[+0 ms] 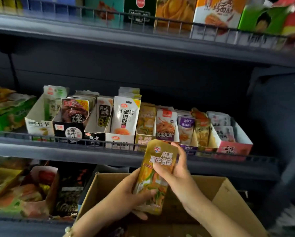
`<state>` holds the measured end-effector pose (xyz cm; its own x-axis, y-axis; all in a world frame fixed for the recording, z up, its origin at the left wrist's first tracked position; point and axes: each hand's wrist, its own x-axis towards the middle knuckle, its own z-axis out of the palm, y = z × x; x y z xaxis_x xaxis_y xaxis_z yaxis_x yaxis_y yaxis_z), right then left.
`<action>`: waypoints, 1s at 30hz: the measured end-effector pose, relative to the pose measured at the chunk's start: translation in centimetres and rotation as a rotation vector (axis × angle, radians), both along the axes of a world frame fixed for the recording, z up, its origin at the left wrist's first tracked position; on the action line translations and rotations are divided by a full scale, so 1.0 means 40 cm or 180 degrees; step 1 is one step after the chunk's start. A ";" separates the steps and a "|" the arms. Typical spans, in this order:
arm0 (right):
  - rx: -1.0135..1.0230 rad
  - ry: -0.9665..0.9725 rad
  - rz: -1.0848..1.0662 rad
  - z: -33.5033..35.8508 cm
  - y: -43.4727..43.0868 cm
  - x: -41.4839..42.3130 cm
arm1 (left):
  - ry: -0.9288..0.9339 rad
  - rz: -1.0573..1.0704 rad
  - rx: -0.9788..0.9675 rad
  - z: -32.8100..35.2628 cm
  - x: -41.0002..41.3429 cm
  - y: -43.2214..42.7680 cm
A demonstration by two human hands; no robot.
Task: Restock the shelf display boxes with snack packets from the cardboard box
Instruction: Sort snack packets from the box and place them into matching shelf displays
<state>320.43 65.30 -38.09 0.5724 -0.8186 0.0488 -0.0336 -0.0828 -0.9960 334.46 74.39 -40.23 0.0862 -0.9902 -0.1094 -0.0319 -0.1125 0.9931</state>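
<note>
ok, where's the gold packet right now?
Head view, lower centre: gold packet gripped by left hand and right hand, over the open cardboard box, just below the matching gold display box on the middle shelf.

so the gold packet (156, 170) reads 麻酱魔芋贡菜, the white packet (125, 117) says 小面筋 辣条, and the dark-label packet (103, 115) just left of it has 风吃海带 plus a big 8

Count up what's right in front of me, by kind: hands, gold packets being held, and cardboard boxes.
Hands: 2, the left hand and the right hand
Gold packet showing, gripped by both: 1
Cardboard box: 1
Total: 4
</note>
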 end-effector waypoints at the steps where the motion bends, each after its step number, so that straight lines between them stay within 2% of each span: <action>1: -0.0338 0.0197 0.0015 0.014 -0.014 -0.016 | -0.0087 0.0066 0.0047 0.005 0.004 -0.002; 5: -0.0962 0.0914 0.0266 0.064 -0.063 -0.058 | -0.0508 -0.0021 0.0078 0.022 0.013 -0.008; 8: -0.0921 0.0797 0.0238 0.071 -0.085 -0.069 | -0.0490 -0.0007 0.0051 0.035 0.012 -0.014; 12: -0.0441 0.0342 -0.0002 0.062 -0.114 -0.082 | -0.0005 0.0124 0.0029 0.047 0.023 -0.014; 15: -0.0069 0.0098 -0.0007 0.054 -0.126 -0.085 | -0.0057 0.0252 -0.0055 0.054 0.030 -0.011; 19: 0.0846 -0.0221 0.0505 0.047 -0.129 -0.075 | 0.0117 0.0225 -0.0361 0.072 0.042 -0.013; 22: 0.1222 -0.0538 0.0943 0.053 -0.142 -0.064 | 0.0294 0.0160 -0.0601 0.080 0.049 -0.027; 24: 0.1098 -0.0584 0.0938 0.065 -0.160 -0.054 | 0.0248 0.0186 -0.0727 0.085 0.059 -0.044; 26: 0.0802 -0.0495 0.0621 0.081 -0.187 -0.041 | 0.0089 0.0307 -0.0760 0.087 0.076 -0.070; 30: -0.0035 -0.0233 0.0072 0.124 -0.246 -0.002 | -0.0524 0.0334 -0.0890 0.087 0.120 -0.134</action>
